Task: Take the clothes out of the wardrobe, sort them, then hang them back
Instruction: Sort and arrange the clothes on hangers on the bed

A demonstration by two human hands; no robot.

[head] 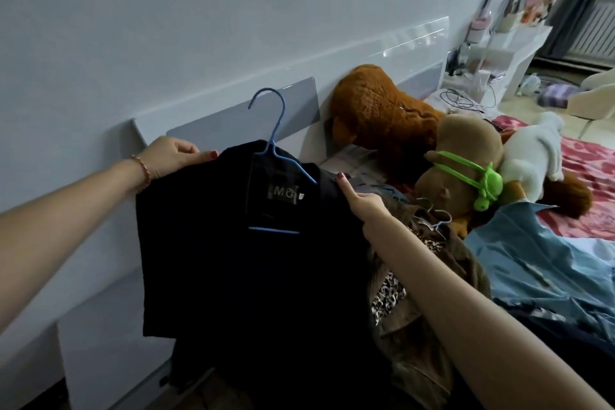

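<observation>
Head view, items listed left to right:

1. Left hand [173,156]: fingers curled, pinching the left shoulder of the dark garment [253,260] and holding it up in front of the wall.
2. Dark garment: on a blue hanger [278,156] seated in the neck, hook upright and free. Judged sorted and close to ready for rehanging.
3. Right hand [361,203]: fingertip pressed along the garment's right shoulder; the other fingers are hidden behind the cloth, so I cannot tell whether it grips.
4. Brown and leopard-print clothes [416,263]: heaped on the bed just beside the garment, one pale hanger among them. Judged not yet sorted.
5. Light blue garment [545,263]: spread on the bed further right, no hanger visible.
6. Plush toys [432,143]: against the headboard.
7. Wardrobe: not in view; removal looks done, hanging back remains.
</observation>
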